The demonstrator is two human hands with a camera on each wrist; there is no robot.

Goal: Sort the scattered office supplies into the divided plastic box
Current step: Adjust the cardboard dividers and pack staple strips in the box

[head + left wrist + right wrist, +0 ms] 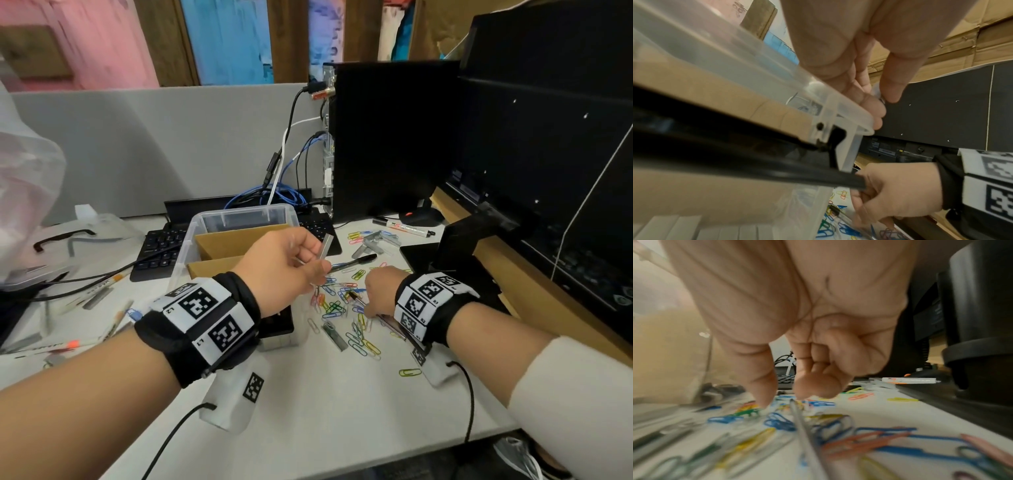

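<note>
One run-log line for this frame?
left hand: pinches staple strip | right hand: down in paper clips | box: beside

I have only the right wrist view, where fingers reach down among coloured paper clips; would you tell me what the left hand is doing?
Observer: The left hand is raised off the desk and pinches a grey staple strip.
Operator: Thank you. Where is the box from there?
Observer: The clear plastic box stands just left of that strip, with cardboard dividers inside.
Operator: Is anything sorted yet?
Observer: The left wrist view shows, through the box wall, what looks like a row of grey strips in the near compartment.
</note>
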